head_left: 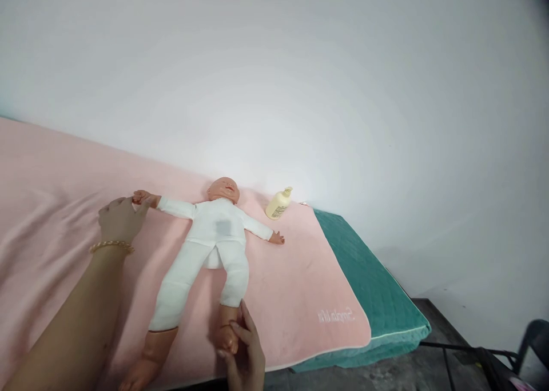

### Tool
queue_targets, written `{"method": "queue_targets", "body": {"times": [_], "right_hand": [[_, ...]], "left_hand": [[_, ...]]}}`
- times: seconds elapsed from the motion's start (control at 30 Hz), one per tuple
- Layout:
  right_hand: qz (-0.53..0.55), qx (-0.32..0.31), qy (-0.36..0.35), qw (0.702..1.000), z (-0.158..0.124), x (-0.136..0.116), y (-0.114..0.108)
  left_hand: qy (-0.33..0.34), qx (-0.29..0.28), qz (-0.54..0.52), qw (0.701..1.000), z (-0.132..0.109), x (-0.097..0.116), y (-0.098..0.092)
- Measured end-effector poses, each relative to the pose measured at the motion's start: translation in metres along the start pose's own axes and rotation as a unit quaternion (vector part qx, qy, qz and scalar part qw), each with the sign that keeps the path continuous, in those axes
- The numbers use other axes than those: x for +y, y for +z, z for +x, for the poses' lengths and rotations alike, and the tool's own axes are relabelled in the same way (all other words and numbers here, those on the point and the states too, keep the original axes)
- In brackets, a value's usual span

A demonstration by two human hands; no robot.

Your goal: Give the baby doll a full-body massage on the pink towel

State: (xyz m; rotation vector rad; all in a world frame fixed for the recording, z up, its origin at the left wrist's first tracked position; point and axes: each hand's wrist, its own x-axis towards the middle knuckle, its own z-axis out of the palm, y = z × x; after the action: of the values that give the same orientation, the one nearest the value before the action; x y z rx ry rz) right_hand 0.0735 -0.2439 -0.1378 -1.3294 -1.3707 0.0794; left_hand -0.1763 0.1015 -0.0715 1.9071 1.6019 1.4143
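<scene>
A baby doll (217, 225) with a soft white body and brown-pink head, hands and feet lies on its back, arms spread wide. My left hand (123, 216), with a braided bracelet on the wrist, is closed on the doll's hand at the left. Nearer to me, my right hand (249, 351) has its fingers curled round the doll's foot on the right side. The other foot (148, 362) rests untouched at the lower left. A grey patch marks the doll's chest.
The doll lies on a pink blanket (309, 288) over a green mattress cover (364, 271). A pale yellow pump bottle (278, 203) leans near the white wall (274, 82). Past the bed's right end, a dark metal frame (467, 350) stands at the lower right.
</scene>
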Motion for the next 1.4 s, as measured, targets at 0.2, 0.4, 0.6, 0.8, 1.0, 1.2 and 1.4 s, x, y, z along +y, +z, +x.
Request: {"method": "queue_targets", "body": {"times": [0.2, 0.4, 0.6, 0.8, 1.0, 1.2, 1.4], "right_hand": [[0.02, 0.0, 0.066, 0.998, 0.043, -0.025, -0.014], [0.014, -0.018, 0.082, 0.996, 0.108, -0.032, -0.013], [0.041, -0.014, 0.107, 0.993, 0.147, -0.026, 0.01], [0.037, 0.006, 0.117, 0.992, 0.138, -0.017, 0.024], [0.021, 0.009, 0.097, 0.995, 0.114, -0.023, 0.004], [0.014, -0.012, 0.071, 0.997, 0.069, -0.038, -0.021], [0.007, -0.019, 0.079, 0.997, 0.018, -0.036, -0.016]], "left_hand": [[-0.099, -0.018, 0.003, 0.995, -0.012, 0.07, -0.015], [0.044, -0.061, -0.131, 0.988, -0.038, 0.115, -0.001], [0.265, -0.161, -0.122, 0.943, -0.049, 0.116, 0.026], [0.269, -0.171, -0.112, 0.941, -0.051, 0.116, 0.03], [0.187, -0.102, -0.103, 0.972, -0.044, 0.119, 0.016], [-0.031, 0.07, 0.002, 0.997, -0.028, 0.09, 0.003], [-0.177, 0.022, 0.074, 0.981, -0.014, 0.063, 0.001]]}}
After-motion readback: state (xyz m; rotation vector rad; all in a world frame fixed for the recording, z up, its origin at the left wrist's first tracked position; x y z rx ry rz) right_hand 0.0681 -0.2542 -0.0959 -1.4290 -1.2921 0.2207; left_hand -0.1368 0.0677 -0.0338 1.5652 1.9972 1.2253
